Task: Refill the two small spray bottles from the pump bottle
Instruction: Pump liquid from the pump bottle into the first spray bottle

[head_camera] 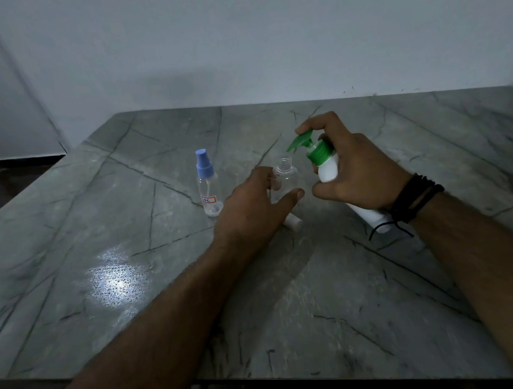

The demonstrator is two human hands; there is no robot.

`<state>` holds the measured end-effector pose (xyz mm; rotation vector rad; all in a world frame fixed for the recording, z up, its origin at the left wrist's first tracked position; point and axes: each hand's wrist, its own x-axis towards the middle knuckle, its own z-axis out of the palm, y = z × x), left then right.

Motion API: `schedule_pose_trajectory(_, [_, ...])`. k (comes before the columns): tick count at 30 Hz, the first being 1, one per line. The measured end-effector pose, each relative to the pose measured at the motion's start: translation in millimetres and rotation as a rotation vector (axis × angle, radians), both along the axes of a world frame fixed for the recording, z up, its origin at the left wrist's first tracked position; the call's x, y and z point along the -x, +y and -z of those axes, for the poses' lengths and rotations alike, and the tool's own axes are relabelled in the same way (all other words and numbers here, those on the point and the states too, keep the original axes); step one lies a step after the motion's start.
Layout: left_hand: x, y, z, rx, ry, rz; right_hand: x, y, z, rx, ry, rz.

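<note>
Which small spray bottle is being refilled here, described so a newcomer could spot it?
On the grey marble table, look between the two hands. The left hand steadies a clear open bottle, just below the green pump bottle tilted in the right hand. Unlike the blue-capped bottle standing apart to its left, it has no spray top.
</note>
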<state>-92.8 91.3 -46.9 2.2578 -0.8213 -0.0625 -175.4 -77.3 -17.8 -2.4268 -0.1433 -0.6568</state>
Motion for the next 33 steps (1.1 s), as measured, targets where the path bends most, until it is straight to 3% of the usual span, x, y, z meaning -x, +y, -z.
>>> schedule_pose_trajectory(33, [0.8, 0.5, -0.4, 0.0, -0.001, 0.006, -0.1, -0.4, 0.4, -0.015, -0.008, 0.003])
